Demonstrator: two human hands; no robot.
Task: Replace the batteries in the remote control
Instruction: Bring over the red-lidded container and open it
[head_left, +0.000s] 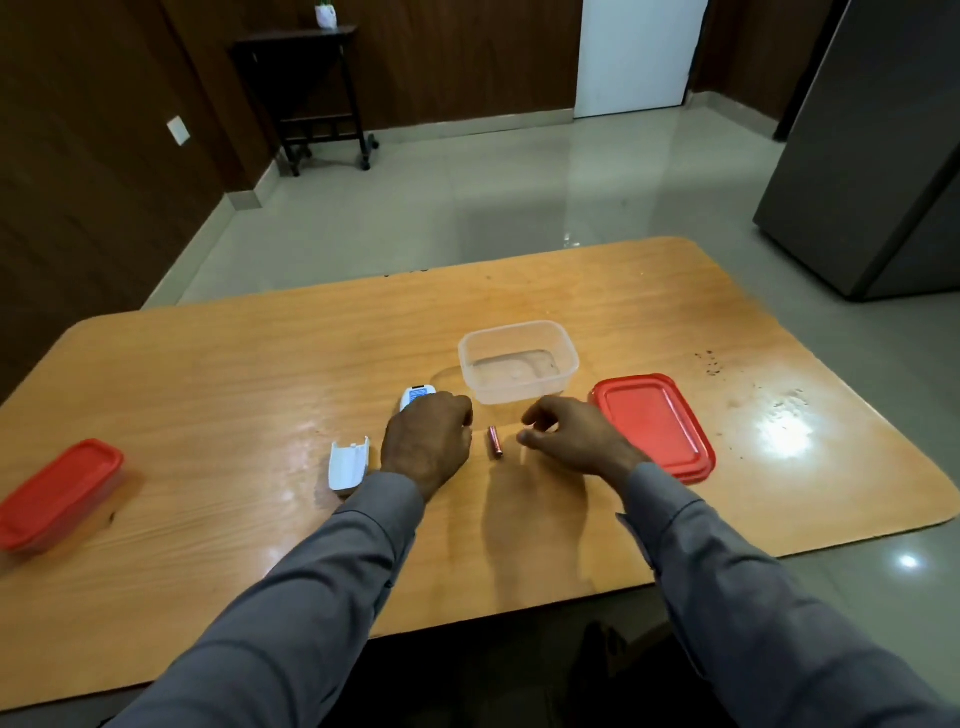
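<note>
My left hand (427, 441) covers and grips a white remote control (415, 397); only the remote's far end with a blue label shows. The remote's white battery cover (349, 464) lies loose on the wooden table (208, 395), just left of my left wrist. One reddish battery (495, 441) lies on the table between my hands. My right hand (566, 436) hovers just right of the battery, fingers curled and slightly apart, holding nothing I can see.
An empty clear plastic container (519, 332) stands just beyond my hands, its red lid (655, 423) lying to its right. A closed red-lidded container (57, 493) sits at the table's left edge. A grey fridge (872, 156) stands at right.
</note>
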